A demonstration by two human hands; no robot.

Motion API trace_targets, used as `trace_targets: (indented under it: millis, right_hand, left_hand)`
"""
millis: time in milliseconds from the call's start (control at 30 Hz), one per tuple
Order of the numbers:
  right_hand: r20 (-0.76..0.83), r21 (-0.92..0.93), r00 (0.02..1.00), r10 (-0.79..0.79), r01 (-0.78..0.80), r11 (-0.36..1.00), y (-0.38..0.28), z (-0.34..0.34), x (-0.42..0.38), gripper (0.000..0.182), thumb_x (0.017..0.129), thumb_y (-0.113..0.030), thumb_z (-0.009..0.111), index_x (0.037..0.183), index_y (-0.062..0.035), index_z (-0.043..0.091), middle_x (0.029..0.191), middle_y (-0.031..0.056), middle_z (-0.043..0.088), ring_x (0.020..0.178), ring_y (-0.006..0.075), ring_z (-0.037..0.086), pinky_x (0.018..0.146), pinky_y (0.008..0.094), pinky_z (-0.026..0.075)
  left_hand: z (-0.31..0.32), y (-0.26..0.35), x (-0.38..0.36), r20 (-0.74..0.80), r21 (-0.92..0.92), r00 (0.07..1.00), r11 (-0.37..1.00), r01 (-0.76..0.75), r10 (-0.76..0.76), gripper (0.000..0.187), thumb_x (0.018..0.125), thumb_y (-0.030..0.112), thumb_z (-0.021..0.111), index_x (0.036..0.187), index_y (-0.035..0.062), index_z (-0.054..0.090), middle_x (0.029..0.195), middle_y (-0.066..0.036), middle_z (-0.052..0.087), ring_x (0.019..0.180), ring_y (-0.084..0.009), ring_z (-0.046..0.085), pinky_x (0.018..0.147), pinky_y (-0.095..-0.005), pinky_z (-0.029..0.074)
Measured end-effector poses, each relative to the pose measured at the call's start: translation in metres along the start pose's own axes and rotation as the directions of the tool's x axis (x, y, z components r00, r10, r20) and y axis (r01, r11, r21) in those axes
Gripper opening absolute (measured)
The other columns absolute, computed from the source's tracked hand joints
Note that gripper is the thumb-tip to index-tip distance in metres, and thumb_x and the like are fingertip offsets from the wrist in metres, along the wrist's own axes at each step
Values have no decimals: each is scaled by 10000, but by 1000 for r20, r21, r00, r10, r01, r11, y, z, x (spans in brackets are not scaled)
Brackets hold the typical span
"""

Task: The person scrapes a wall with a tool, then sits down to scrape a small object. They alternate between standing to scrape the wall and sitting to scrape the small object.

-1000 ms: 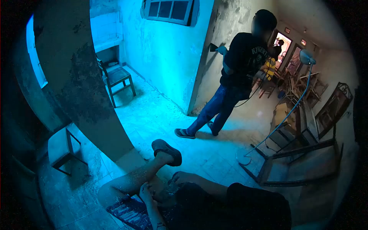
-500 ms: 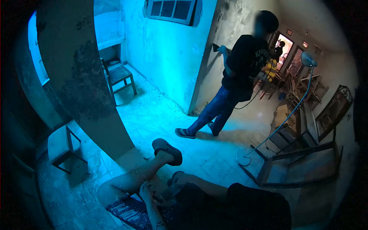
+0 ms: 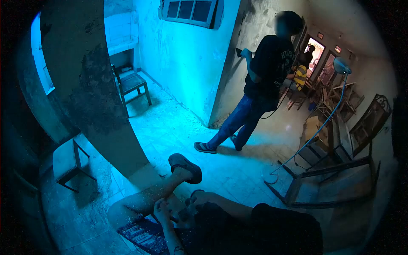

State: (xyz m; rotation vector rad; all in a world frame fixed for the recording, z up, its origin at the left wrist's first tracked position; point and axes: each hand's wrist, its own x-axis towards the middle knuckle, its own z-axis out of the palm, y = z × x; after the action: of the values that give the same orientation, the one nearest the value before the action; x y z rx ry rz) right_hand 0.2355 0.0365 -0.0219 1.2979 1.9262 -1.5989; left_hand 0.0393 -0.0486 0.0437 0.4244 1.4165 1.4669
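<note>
My left hand [image 3: 162,211] is above my lap, beside my bent leg [image 3: 140,202], its fingers curled. Close to it on the right, my right hand [image 3: 199,199] is bent downward with the fingers drawn in. Dim light hides whatever lies between the two hands, so I cannot make out what they hold. My dark shorts [image 3: 142,236] carry pale marks or dust. A sandal-like shoe [image 3: 185,168] is on my raised foot, just beyond the hands.
A co-worker [image 3: 267,72] in dark clothes holds a scraper-like tool [image 3: 239,52] by the wall. Further back is a person in a yellow-striped top [image 3: 301,76]. A stool [image 3: 66,163], a chair [image 3: 132,83], a standing fan or lamp [image 3: 341,66] and piled furniture [image 3: 335,182] stand around.
My left hand has lifted slightly and its fingers have shifted. My right hand has moved a little and shows more clearly. The co-worker's head and upper body have leaned left toward the wall.
</note>
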Motion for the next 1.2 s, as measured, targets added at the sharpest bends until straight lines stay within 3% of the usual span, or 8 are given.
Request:
trace_targets:
  millis: [67,167,267,367,600,667,867,1200]
  right_hand:
    - [24,37,993,-118,117,992,20,4,19,589,675,-511,595,1013,-32,532,935,146,537,819,265,525,734,415,418]
    - [-43,260,999,-13,24,965,-9,6,-17,252,698,-296,627,843,-90,635,731,31,584,642,124,559,548,251,472]
    - [3,-175,999,-37,36,984,0,0,2,539,695,-444,597,1035,-33,517,939,148,535,874,271,524,752,421,425]
    - [29,159,999,-23,18,987,-23,1,-26,229,704,-307,612,826,-116,642,678,18,577,575,117,536,498,247,435]
    - [27,97,999,42,-45,994,-18,-1,-14,209,678,-293,611,774,-109,637,674,42,582,571,143,544,504,278,435]
    - [-153,-355,987,-54,-4,935,-36,-11,-25,466,682,-353,611,1028,-53,520,924,152,537,847,279,525,727,423,426]
    - [-213,-296,908,-362,293,909,-41,-41,-32,401,670,-351,623,988,-116,554,933,95,540,809,254,537,707,414,437]
    - [-521,-267,696,-494,417,869,-66,-53,-45,280,657,-292,637,866,-110,593,879,85,570,810,241,544,720,378,420]
  left_hand:
    - [5,-2,-1,39,52,997,997,-62,60,165,778,175,531,899,72,574,779,-46,559,642,-112,531,451,-221,424]
    - [9,6,-6,122,135,985,981,-139,123,234,770,276,561,877,69,580,735,-46,543,655,-131,513,541,-282,439]
    - [8,4,-5,97,122,986,982,-145,134,155,783,167,525,875,57,583,787,-53,567,642,-107,530,468,-223,428]
    - [10,11,-7,33,82,998,995,-48,46,164,785,182,525,877,62,587,787,-56,567,608,-105,513,477,-234,426]
    - [4,0,-1,26,28,1000,999,-15,14,168,770,187,547,886,71,584,796,-58,562,595,-111,506,494,-253,430]
    - [-1,-12,8,64,127,998,992,-19,11,246,734,214,598,921,58,562,852,-83,554,674,-162,536,494,-277,452]
    - [8,-5,-3,176,250,977,966,74,-120,241,741,184,607,935,46,570,856,-71,560,717,-145,545,499,-250,452]
    - [13,6,-4,113,202,964,956,213,-239,287,783,221,568,984,18,553,908,-101,556,761,-192,543,612,-329,462]
